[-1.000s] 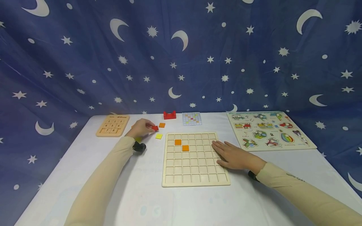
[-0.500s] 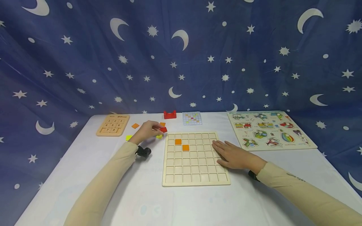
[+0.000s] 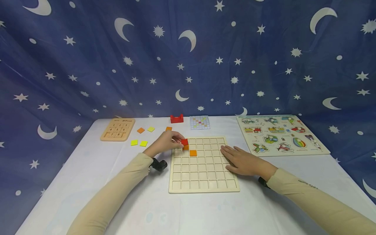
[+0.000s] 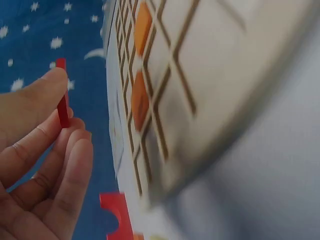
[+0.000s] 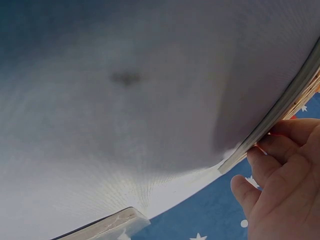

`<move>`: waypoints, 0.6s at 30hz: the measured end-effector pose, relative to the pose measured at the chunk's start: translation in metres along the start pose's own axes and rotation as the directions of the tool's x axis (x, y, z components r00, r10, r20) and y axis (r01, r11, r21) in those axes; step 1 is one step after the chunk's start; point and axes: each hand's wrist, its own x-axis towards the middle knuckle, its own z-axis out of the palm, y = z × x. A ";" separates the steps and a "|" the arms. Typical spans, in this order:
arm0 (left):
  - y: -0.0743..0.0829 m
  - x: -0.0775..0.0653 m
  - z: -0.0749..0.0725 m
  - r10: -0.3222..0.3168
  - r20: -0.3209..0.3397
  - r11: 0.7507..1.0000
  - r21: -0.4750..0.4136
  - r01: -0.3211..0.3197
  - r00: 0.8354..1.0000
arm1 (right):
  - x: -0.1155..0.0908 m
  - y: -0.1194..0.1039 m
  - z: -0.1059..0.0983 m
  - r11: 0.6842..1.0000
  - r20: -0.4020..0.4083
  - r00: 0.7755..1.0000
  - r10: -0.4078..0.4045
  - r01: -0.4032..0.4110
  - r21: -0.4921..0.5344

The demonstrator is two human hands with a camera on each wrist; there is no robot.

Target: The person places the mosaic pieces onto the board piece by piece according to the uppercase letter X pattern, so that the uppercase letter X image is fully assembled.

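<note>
My left hand (image 3: 169, 141) pinches a small red square tile (image 3: 184, 142) between thumb and fingers, over the far left part of the wooden grid board (image 3: 202, 178). In the left wrist view the red tile (image 4: 63, 95) is seen edge-on, with air between it and the board (image 4: 200, 145). Two orange tiles lie in the board's cells: one (image 3: 185, 148) partly behind the red tile, the other (image 3: 193, 153) diagonally nearer. My right hand (image 3: 242, 161) rests with straight fingers on the board's right edge. In the right wrist view its fingers (image 5: 280, 150) are at that edge.
Several yellow tiles (image 3: 143, 143) and orange tiles (image 3: 140, 130) lie left of the board. Behind them are a number puzzle (image 3: 124, 125), a red holder (image 3: 177, 119) and a pattern card (image 3: 199, 123). A picture puzzle board (image 3: 265, 130) lies at the back right.
My left hand has carried the red tile rightward from among the loose tiles to over the board, uncovering yellow tiles. The right hand has stayed on the board's edge.
</note>
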 end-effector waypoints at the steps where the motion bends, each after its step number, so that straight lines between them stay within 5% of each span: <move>1: 0.003 0.000 0.003 0.002 0.010 1.000 -0.013 -0.002 1.000 | 0.000 0.000 0.000 1.000 -0.001 1.000 0.001 -0.001 0.003; 9: 0.017 -0.001 0.020 0.070 0.080 0.997 0.004 -0.071 0.994 | 0.001 0.000 0.000 1.000 0.004 1.000 0.005 -0.005 0.010; 18: 0.025 0.000 0.034 0.071 0.146 0.996 0.049 -0.079 0.987 | 0.001 -0.001 -0.001 1.000 0.011 1.000 0.011 -0.011 0.019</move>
